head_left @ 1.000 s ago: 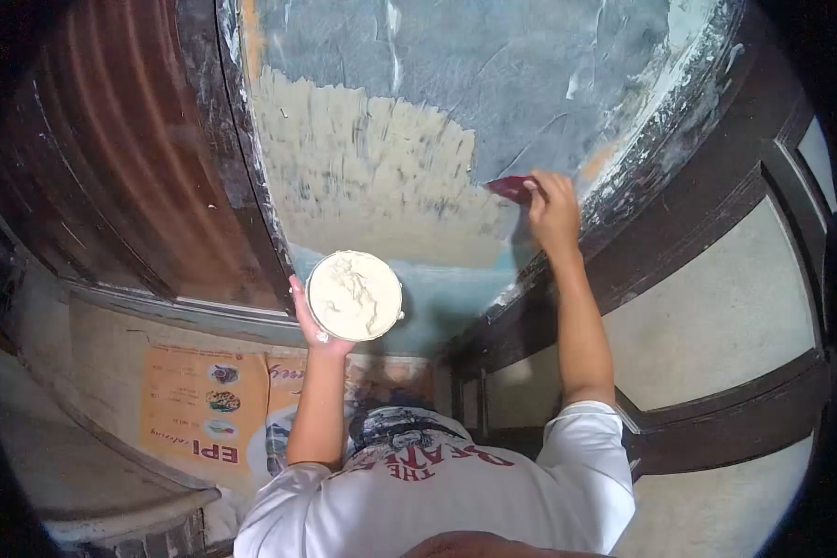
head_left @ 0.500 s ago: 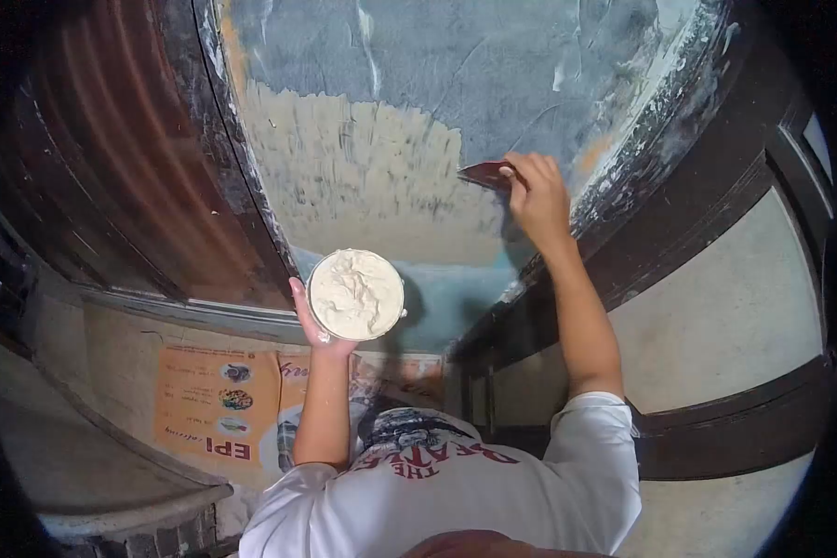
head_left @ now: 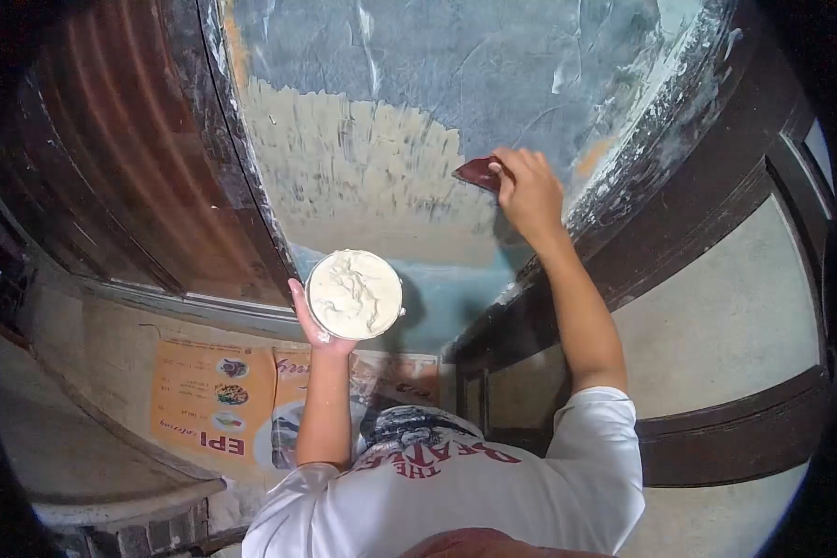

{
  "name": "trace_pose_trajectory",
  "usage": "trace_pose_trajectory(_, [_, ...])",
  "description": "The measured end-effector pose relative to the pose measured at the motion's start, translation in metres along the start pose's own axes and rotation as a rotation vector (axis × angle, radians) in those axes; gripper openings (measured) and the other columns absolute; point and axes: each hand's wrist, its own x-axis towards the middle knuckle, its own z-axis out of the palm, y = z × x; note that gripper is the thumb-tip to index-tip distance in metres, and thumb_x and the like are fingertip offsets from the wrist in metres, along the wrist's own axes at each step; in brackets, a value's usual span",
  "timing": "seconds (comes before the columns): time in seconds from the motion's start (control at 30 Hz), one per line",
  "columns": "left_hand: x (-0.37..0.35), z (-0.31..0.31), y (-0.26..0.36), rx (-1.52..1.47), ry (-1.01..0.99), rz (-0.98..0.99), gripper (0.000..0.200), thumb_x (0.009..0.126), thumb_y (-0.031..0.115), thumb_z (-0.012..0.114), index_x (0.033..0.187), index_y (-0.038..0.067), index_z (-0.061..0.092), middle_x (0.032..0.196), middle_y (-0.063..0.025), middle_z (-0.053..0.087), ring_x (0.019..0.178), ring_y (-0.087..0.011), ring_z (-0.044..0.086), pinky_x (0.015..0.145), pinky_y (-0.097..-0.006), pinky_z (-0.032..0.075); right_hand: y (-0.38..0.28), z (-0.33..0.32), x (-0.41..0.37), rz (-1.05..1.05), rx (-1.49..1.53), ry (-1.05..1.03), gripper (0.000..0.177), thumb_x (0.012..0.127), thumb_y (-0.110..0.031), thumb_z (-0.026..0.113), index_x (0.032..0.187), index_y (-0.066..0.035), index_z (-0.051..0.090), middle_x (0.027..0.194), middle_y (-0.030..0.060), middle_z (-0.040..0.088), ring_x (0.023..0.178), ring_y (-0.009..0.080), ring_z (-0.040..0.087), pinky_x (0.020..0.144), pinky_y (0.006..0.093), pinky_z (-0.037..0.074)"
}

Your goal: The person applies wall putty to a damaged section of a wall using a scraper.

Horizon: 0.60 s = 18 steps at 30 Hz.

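My left hand (head_left: 318, 325) grips a round tub (head_left: 401, 307) from its left and lower side, with the thumb up along the rim. Thick cream-coloured putty (head_left: 353, 293) fills the tub, its top swirled and uneven. Up and to the right, my right hand (head_left: 530, 191) is closed on a dark red putty scraper (head_left: 477, 174). The scraper's edge is at the wall (head_left: 409, 56), by the right border of a beige coated patch (head_left: 344, 158). Bare grey-blue surface lies above and to the right of that patch.
Dark brown wooden framing (head_left: 716, 195) borders the wall on the right, smeared white along its inner edge. Reddish-brown panelling (head_left: 121, 139) stands on the left. A printed orange banner (head_left: 214, 395) lies on the floor below.
My right hand and the scraper have shifted slightly left, and the blade has turned so more of its face shows. The left hand with the tub is nearly still.
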Motion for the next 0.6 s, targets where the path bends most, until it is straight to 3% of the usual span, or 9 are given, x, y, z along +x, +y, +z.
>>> trace_pose_trajectory(0.07, [0.002, -0.001, -0.001, 0.049, 0.105, 0.037, 0.095, 0.091, 0.078, 0.046, 0.147, 0.002, 0.048, 0.149, -0.0191, 0.053, 0.134, -0.0402, 0.052, 0.112, -0.0602, 0.041, 0.001, 0.003, 0.006, 0.004, -0.004, 0.01, 0.015, 0.089, -0.016, 0.071, 0.104, -0.017, 0.072, 0.089, 0.0049, 0.065, 0.09, 0.0309, 0.062, 0.073, 0.0456, 0.052])
trace_pose_trajectory(0.17, [0.003, 0.003, -0.002, 0.06, 0.103, 0.045, 0.096, 0.09, 0.079, 0.047, 0.147, 0.002, 0.048, 0.149, -0.0191, 0.052, 0.134, -0.0404, 0.052, 0.111, -0.0607, 0.041, 0.004, -0.005, 0.022, 0.022, 0.034, 0.138, 0.015, 0.091, -0.016, 0.069, 0.106, -0.017, 0.072, 0.093, 0.0056, 0.067, 0.093, 0.0317, 0.062, 0.074, 0.0468, 0.052])
trace_pose_trajectory(0.47, [-0.005, 0.002, -0.002, 0.03, 0.072, 0.028, 0.096, 0.091, 0.079, 0.046, 0.147, 0.001, 0.048, 0.148, -0.0198, 0.053, 0.133, -0.041, 0.053, 0.111, -0.0606, 0.043, 0.004, 0.005, 0.002, -0.005, 0.006, -0.044, 0.018, 0.091, -0.016, 0.07, 0.108, -0.017, 0.071, 0.097, 0.0056, 0.068, 0.094, 0.0319, 0.062, 0.076, 0.0459, 0.052])
trace_pose_trajectory(0.6, [-0.01, 0.01, 0.001, 0.058, 0.088, 0.053, 0.096, 0.091, 0.079, 0.045, 0.147, 0.001, 0.047, 0.147, -0.0199, 0.053, 0.132, -0.041, 0.053, 0.11, -0.0606, 0.043, 0.008, -0.008, 0.027, 0.047, 0.064, 0.111, 0.017, 0.093, -0.018, 0.067, 0.109, -0.014, 0.072, 0.1, 0.0066, 0.07, 0.096, 0.0328, 0.063, 0.079, 0.0459, 0.052])
